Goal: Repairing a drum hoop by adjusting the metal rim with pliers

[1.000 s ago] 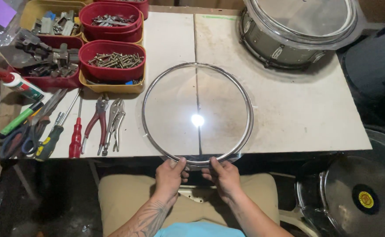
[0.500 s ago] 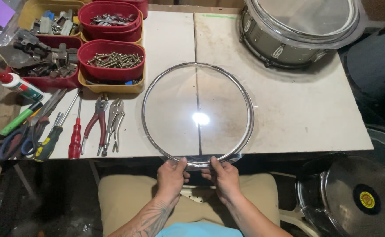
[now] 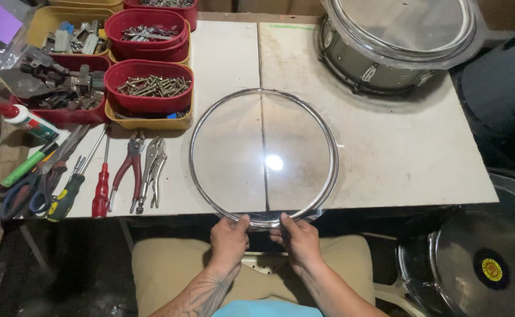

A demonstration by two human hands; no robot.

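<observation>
Clear drumhead (image 3: 263,158): round transparent film in a bright metal hoop, one glare spot right of centre. Lies flat on the white table, centre of frame, with its near edge overhanging the table's front edge at lower centre. Table seam visible through the film.

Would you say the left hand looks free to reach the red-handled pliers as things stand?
Probably not at once: the left hand grips the clear drumhead rim. The red-handled pliers lie uncovered on the table to its left, nothing between.
</observation>
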